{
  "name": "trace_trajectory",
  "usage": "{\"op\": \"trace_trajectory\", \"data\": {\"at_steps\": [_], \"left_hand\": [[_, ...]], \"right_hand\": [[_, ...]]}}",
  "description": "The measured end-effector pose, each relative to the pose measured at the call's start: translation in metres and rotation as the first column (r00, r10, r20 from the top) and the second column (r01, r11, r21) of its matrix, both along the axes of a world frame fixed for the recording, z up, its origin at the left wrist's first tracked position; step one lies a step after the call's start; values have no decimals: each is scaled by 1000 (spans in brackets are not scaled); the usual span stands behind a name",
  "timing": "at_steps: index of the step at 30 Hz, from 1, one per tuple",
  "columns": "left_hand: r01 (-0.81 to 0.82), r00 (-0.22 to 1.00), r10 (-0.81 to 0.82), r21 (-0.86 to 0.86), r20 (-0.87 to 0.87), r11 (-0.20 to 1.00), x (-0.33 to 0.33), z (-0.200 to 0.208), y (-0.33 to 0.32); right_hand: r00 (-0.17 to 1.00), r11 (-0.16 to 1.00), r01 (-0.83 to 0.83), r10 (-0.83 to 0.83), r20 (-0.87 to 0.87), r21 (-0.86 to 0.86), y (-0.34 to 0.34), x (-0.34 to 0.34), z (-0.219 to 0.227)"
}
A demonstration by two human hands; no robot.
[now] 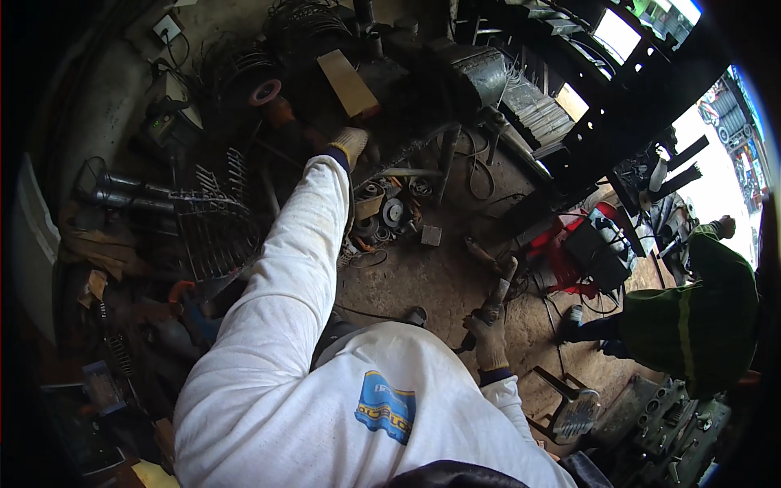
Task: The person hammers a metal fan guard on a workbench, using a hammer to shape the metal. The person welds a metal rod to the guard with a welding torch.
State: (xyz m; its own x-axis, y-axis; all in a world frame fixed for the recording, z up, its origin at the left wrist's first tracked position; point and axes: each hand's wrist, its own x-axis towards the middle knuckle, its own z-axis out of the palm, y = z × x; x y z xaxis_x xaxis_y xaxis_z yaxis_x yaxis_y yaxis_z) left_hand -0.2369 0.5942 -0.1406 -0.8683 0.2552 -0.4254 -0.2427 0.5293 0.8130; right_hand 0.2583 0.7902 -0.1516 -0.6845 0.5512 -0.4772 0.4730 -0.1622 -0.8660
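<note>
My left arm reaches far forward in a white sleeve. My left hand (351, 144), in a knitted work glove, is at the dark workbench, just below a long tan box (347, 83). Its fingers are in shadow and I cannot tell whether they hold anything. A reddish round disc (266, 92) on an orange body lies to its left. Lower on the right, my gloved right hand (488, 340) is closed around a hand tool with a pale cylindrical end (505, 274), above the floor; its exact kind is unclear.
A bin of metal parts (387, 213) stands below the bench. A rack of metal rods (213, 215) is on the left. Rightward are a red chair (561, 252), a stool (569, 411), a green machine (671, 427) and another person in a dark green top (691, 313). Cables cross the floor.
</note>
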Motion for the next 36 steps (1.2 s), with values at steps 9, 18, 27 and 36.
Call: {"op": "trace_trajectory", "data": {"at_steps": [9,18,27,36], "left_hand": [[-445,810,7,607,586,658,123,23,18],[-444,856,108,611,506,656,88,25,12],[-273,909,31,536,416,799,194,63,24],[83,70,-798,-794,-598,603,278,44,-124]], "right_hand": [[994,998,-9,2,-107,-61,3,-7,-19],[993,997,-25,17,-115,-68,4,-6,-20],[991,993,-91,83,-101,-75,15,5,-27],[909,929,-312,231,-347,-198,12,-7,-13]]}}
